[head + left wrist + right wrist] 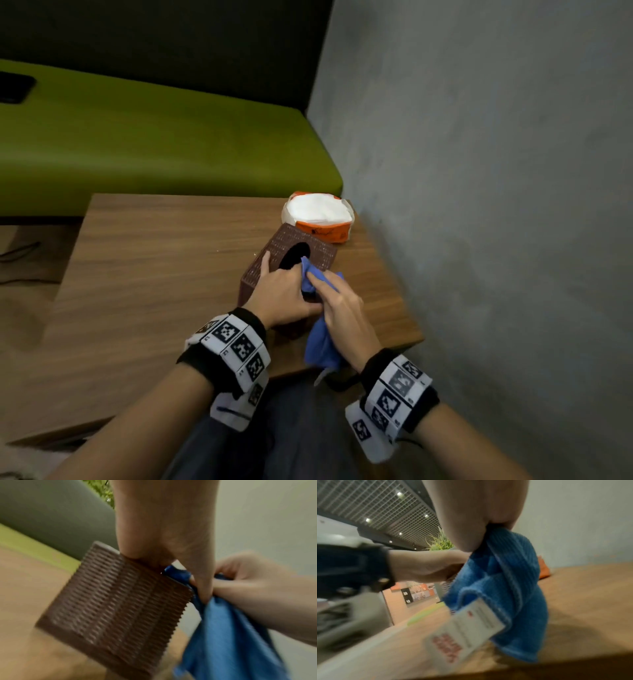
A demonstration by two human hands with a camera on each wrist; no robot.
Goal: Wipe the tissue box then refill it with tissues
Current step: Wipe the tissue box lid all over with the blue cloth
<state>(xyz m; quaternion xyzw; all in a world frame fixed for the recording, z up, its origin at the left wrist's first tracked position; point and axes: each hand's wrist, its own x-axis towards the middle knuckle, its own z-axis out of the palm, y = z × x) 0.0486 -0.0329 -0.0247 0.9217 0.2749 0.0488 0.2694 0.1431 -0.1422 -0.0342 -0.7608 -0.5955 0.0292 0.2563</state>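
The brown woven box (pixel 291 270) stands on the wooden desk (pixel 154 274), near the desk's right edge, which runs along a grey wall (pixel 479 171). Its top has a dark oval opening (pixel 294 255).

The left hand (pixel 282 296) rests on the near part of the box top, its grip closed loosely over the near left corner, with the thumb stretched along the top's left edge. In the left wrist view the fingers (pixel 154 536) come down over the box's upper edge, against its ribbed side.

The right hand (pixel 342 310) is just right of the left hand, and the two touch. Its grip is curled tight round a blue cloth (pixel 322 342): a bunched end of the cloth pokes out past the fingers and lies on the box top at the near rim of the opening, while the rest hangs from the hand beside the box's near right side, down to the desk's near edge. A white label (pixel 467 632) with red print dangles from the cloth's lower part.

Just behind the box, at the desk's far right corner, lies an orange and white pack (pixel 318 216), open on top, with white tissues (pixel 318 207) showing. Beyond the desk stands a green bench (pixel 154 137).

Both wrists carry black bands with checkered markers.
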